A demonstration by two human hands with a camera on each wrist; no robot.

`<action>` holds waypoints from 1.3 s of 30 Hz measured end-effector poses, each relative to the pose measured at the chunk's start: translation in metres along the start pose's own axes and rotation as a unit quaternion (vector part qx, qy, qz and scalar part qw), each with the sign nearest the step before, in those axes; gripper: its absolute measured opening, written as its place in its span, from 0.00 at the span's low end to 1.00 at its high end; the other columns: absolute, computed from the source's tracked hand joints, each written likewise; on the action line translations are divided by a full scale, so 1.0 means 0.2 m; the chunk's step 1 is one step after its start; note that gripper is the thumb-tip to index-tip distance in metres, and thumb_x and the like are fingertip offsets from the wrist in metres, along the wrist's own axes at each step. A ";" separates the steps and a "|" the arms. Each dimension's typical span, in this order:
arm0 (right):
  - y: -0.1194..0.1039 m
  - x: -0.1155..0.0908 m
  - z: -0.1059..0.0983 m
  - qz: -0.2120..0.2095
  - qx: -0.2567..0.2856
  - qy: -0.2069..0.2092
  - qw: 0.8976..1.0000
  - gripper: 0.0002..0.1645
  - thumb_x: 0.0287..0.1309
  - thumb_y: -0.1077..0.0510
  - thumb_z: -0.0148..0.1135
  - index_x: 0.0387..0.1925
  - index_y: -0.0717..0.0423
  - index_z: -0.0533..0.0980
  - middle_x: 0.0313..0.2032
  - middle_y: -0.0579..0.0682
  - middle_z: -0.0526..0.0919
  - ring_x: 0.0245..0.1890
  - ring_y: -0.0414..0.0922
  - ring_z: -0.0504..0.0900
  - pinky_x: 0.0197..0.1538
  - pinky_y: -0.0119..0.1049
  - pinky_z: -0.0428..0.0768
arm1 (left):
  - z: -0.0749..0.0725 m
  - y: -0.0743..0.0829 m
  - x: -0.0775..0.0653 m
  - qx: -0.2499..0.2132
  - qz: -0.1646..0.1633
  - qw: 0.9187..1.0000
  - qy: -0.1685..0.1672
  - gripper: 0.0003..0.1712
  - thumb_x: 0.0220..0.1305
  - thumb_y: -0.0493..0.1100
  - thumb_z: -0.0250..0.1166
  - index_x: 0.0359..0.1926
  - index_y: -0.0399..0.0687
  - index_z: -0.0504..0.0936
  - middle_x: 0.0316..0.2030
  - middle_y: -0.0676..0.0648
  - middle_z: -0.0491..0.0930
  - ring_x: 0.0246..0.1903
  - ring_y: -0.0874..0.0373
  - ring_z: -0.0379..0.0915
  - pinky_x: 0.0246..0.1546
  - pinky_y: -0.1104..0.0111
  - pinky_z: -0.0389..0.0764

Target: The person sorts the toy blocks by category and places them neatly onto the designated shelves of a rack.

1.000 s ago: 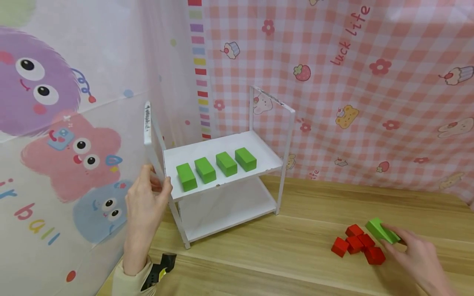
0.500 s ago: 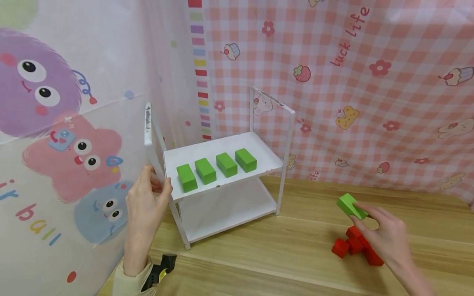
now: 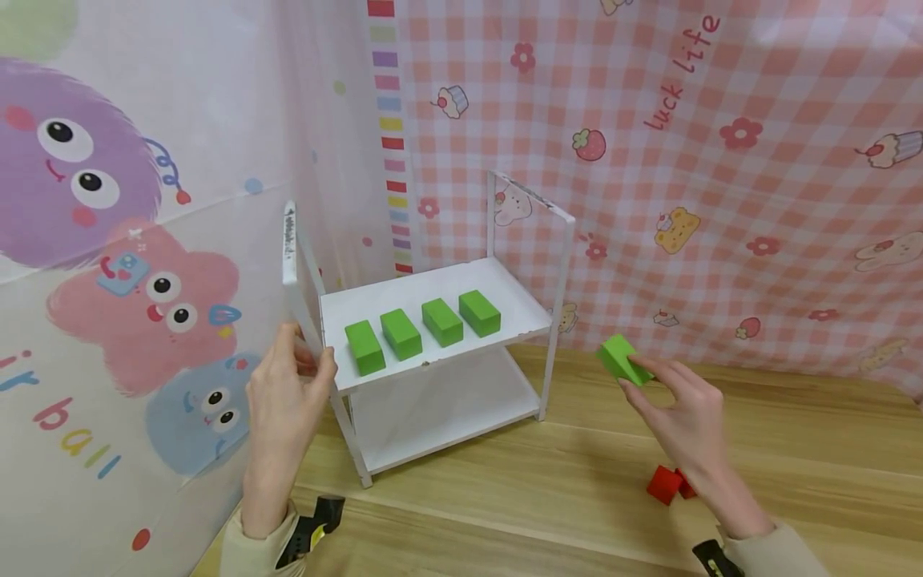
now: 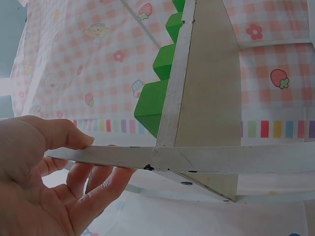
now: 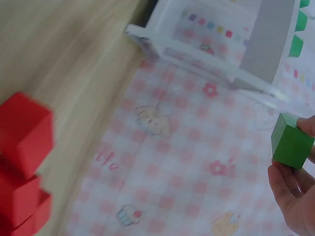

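Head view: the right hand (image 3: 688,421) pinches a green block (image 3: 620,359) between thumb and fingers, right of centre; the step appears to be carrying, and the next move likely calls for clearing the right post of the white rack (image 3: 447,409). Against the earlier frame, the block lies farther left and higher; the row of four green blocks (image 3: 441,320) is unmoved. Left wrist view: the left hand (image 3: 284,397) clamps the rack's upright, left of frame. Right wrist view: the held block is at right edge, red blocks (image 3: 662,485) lower left.

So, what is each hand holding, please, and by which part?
Right hand: green block, by its near end. Left hand: white rack, by its front-left post.
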State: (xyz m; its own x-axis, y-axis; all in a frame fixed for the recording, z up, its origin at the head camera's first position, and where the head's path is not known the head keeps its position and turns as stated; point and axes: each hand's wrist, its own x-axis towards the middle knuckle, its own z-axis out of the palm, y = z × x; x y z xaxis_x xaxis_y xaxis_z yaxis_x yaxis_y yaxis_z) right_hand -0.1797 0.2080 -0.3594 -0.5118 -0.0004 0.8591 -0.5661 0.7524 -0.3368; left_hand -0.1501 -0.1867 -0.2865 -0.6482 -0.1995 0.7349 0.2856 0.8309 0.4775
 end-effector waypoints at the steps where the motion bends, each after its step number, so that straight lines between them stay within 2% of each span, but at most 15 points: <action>1: -0.02 0.01 0.02 -0.004 0.006 0.004 1.000 0.23 0.33 0.71 0.76 0.39 0.62 0.83 0.35 0.58 0.87 0.33 0.50 0.84 0.48 0.08 0.65 | 0.00 0.00 0.00 0.000 0.000 1.000 0.000 0.12 0.56 0.33 0.62 0.40 0.34 0.70 0.24 0.39 0.77 0.23 0.44 0.78 0.24 0.58 0.75; 11: -0.12 0.12 0.17 -0.022 0.044 0.017 0.999 0.19 0.38 0.70 0.73 0.39 0.66 0.82 0.36 0.63 0.85 0.36 0.57 0.85 0.50 0.08 0.65 | 0.00 0.00 0.00 -0.002 -0.003 1.000 -0.001 0.12 0.56 0.33 0.62 0.40 0.34 0.71 0.23 0.39 0.77 0.23 0.44 0.78 0.25 0.57 0.74; 13: -0.15 0.14 0.20 -0.033 0.046 0.019 0.998 0.19 0.37 0.70 0.73 0.39 0.66 0.82 0.36 0.62 0.85 0.36 0.56 0.85 0.48 0.15 0.73 | 0.00 0.00 0.00 -0.002 -0.004 1.000 -0.002 0.12 0.56 0.33 0.62 0.40 0.34 0.71 0.23 0.39 0.77 0.23 0.44 0.79 0.25 0.56 0.75; 15: -0.17 0.16 0.23 -0.042 0.044 0.017 0.998 0.19 0.37 0.70 0.74 0.39 0.66 0.82 0.36 0.61 0.86 0.36 0.55 0.85 0.44 0.26 0.80 | 0.00 0.00 0.00 -0.003 -0.003 1.000 -0.003 0.12 0.56 0.33 0.62 0.40 0.34 0.71 0.23 0.39 0.77 0.23 0.44 0.79 0.25 0.56 0.75; 18: -0.20 0.18 0.27 -0.049 0.042 0.017 0.998 0.19 0.38 0.70 0.74 0.38 0.66 0.82 0.37 0.62 0.86 0.37 0.55 0.85 0.39 0.44 0.83 | 0.00 0.00 0.01 -0.004 -0.002 1.000 -0.004 0.12 0.56 0.33 0.62 0.40 0.34 0.71 0.23 0.39 0.77 0.23 0.44 0.79 0.24 0.56 0.75; 19: -0.21 0.19 0.28 -0.048 0.041 0.015 0.998 0.19 0.38 0.70 0.74 0.39 0.67 0.82 0.38 0.62 0.85 0.37 0.56 0.85 0.39 0.45 0.83 | 0.00 0.00 0.01 -0.004 -0.001 1.000 -0.003 0.12 0.56 0.33 0.62 0.40 0.34 0.71 0.23 0.39 0.77 0.23 0.44 0.79 0.24 0.56 0.75; 27: -0.27 0.25 0.41 -0.032 0.040 0.009 0.999 0.17 0.42 0.67 0.73 0.38 0.69 0.81 0.40 0.66 0.84 0.39 0.58 0.85 0.41 0.44 0.83 | 0.00 0.00 0.01 -0.004 0.000 1.000 -0.001 0.12 0.56 0.33 0.62 0.41 0.34 0.71 0.23 0.39 0.77 0.24 0.43 0.79 0.25 0.55 0.76; 32: -0.31 0.27 0.47 -0.028 0.009 0.010 1.000 0.15 0.45 0.64 0.73 0.35 0.68 0.82 0.39 0.65 0.85 0.38 0.58 0.86 0.40 0.43 0.84 | 0.00 -0.01 0.01 -0.007 -0.003 1.000 -0.003 0.12 0.57 0.33 0.62 0.41 0.33 0.71 0.23 0.39 0.77 0.24 0.43 0.80 0.25 0.54 0.77; 39: -0.35 0.30 0.53 -0.018 -0.039 0.001 0.999 0.15 0.48 0.60 0.71 0.37 0.67 0.82 0.39 0.65 0.85 0.38 0.58 0.85 0.41 0.45 0.84 | 0.00 -0.01 0.00 -0.006 -0.002 1.000 -0.002 0.12 0.56 0.33 0.62 0.41 0.33 0.71 0.23 0.39 0.77 0.23 0.43 0.79 0.25 0.55 0.76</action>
State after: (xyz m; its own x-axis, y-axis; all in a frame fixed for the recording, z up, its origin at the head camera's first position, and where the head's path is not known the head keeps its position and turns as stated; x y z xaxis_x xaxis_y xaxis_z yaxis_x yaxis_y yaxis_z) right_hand -0.2393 0.0854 -0.3249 -0.4911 -0.0276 0.8707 -0.5323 0.8007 -0.2749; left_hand -0.1519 -0.1879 -0.2870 -0.6527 -0.2001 0.7307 0.2921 0.8235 0.4863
